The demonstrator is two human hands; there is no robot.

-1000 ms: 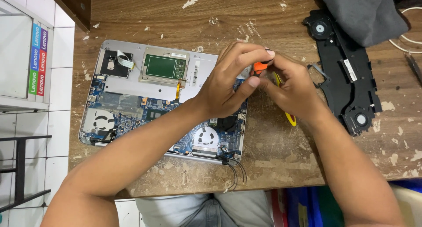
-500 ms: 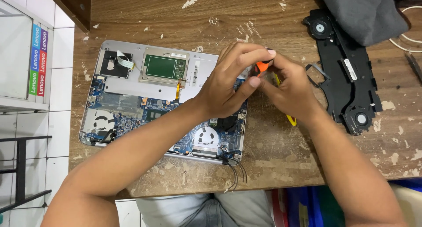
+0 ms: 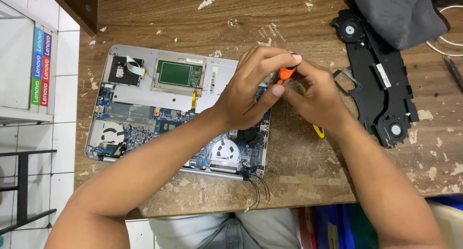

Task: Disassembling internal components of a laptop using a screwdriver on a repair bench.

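Compared with the views from 1 second and half a second ago, very little has shifted: both hands remain bunched over the right edge of the opened laptop point(image 3: 176, 119), with only a slight regrip of the fingers, so the work reads as the same fine step at one spot, held in place. The left hand point(image 3: 251, 92) is closed in a pinch, thumb and forefinger on the orange-capped screwdriver point(image 3: 286, 73). The right hand point(image 3: 316, 97) is curled close against it; a yellow-handled tool point(image 3: 318, 130) shows below its wrist, but whether the fingers actually grip it I cannot tell. The laptop lies base-up with its cover off, the circuit board and 2 fans exposed, and thin black wires trail from its near corner toward the table's front edge. The wooden table point(image 3: 308, 167) has bare, flaking surface directly right of the laptop, giving some room for the wrists. Further right, the removed black speaker frame point(image 3: 381, 85) lies well apart, partly under a grey cloth point(image 3: 400, 13). The laptop's left edge lies close to the table's left edge.
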